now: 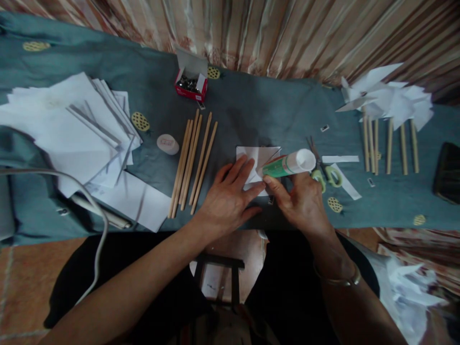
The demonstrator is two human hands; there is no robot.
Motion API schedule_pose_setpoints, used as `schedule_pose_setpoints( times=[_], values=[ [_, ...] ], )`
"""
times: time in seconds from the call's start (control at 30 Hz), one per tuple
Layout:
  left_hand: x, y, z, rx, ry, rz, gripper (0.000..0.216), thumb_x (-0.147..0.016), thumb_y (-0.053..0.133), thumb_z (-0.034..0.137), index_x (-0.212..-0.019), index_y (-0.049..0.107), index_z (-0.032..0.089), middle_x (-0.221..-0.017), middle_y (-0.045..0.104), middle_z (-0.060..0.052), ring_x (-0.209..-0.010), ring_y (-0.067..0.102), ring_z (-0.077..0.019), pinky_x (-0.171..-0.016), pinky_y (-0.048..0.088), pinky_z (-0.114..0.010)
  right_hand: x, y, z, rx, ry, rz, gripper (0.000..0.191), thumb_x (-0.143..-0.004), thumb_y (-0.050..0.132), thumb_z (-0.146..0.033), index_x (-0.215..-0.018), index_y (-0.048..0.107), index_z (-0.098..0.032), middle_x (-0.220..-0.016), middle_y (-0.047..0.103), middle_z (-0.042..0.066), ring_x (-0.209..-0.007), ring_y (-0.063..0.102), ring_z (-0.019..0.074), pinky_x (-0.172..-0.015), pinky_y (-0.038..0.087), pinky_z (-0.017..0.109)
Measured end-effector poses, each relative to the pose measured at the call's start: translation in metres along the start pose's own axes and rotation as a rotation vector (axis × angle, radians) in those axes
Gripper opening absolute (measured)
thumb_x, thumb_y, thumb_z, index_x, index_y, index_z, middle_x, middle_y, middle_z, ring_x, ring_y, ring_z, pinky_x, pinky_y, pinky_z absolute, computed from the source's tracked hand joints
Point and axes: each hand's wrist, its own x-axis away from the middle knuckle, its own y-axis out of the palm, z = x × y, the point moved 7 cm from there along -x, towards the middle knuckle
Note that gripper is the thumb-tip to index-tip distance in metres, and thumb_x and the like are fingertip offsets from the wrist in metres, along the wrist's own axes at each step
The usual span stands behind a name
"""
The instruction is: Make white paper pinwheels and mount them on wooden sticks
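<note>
My right hand (300,199) grips a green and white glue bottle (283,165), tilted with its narrow end down against a small piece of folded white paper (247,153). Flat on that paper lie the outstretched fingers of my left hand (228,196). Part of the sheet is hidden under the hands and the bottle. Just right of the bottle rest scissors (334,176) with light green handles, partly covered by my right hand. Two white paper strips (340,158) lie beside them.
Several wooden sticks (189,163) lie left of my hands, near a white oval object (167,143). A red box of metal pieces (191,84) stands open behind. White paper sheets (61,124) fill the left; paper pinwheels on sticks (390,103) lie right. A cable (102,211) crosses the left edge.
</note>
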Motion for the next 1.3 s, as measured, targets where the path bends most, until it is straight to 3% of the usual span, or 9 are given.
schedule_pose_setpoints(
  times=[0.2, 0.37, 0.9, 1.3],
  values=[
    [0.0, 0.0, 0.001, -0.004, -0.001, -0.009, 0.055, -0.085, 0.07, 0.038, -0.136, 0.056, 0.023, -0.157, 0.038, -0.018, -0.147, 0.03, -0.0388, -0.112, 0.033, -0.058, -0.002, 0.001, 0.001, -0.004, 0.008, 0.013, 0.042, -0.095, 0.049, -0.054, -0.11, 0.062, -0.017, -0.103, 0.074, 0.016, -0.097, 0.07, 0.0314, -0.081, 0.055, 0.045],
    [0.0, 0.0, 0.001, 0.003, 0.0, -0.015, 0.056, -0.085, 0.07, 0.038, -0.137, 0.056, 0.022, -0.157, 0.037, -0.02, -0.147, 0.029, -0.0399, -0.112, 0.033, -0.059, -0.004, 0.001, 0.001, 0.005, 0.022, 0.021, 0.039, -0.094, 0.051, -0.054, -0.104, 0.062, -0.018, -0.094, 0.073, 0.014, -0.089, 0.07, 0.03, -0.078, 0.055, 0.043],
    [0.0, -0.001, 0.001, 0.011, -0.003, -0.008, 0.053, -0.085, 0.07, 0.038, -0.134, 0.058, 0.021, -0.156, 0.038, -0.02, -0.147, 0.029, -0.0401, -0.111, 0.033, -0.06, -0.012, 0.005, -0.005, -0.018, 0.016, -0.013, 0.041, -0.095, 0.047, -0.056, -0.107, 0.061, -0.019, -0.097, 0.072, 0.014, -0.094, 0.07, 0.0318, -0.079, 0.056, 0.046],
    [-0.001, 0.0, 0.001, 0.007, -0.006, -0.012, 0.05, -0.086, 0.07, 0.037, -0.132, 0.058, 0.02, -0.156, 0.038, -0.021, -0.148, 0.029, -0.0401, -0.112, 0.033, -0.06, -0.01, 0.006, -0.013, -0.015, -0.031, -0.055, 0.036, -0.097, 0.047, -0.051, -0.107, 0.059, -0.018, -0.097, 0.071, 0.013, -0.09, 0.07, 0.0297, -0.073, 0.055, 0.041]
  ],
)
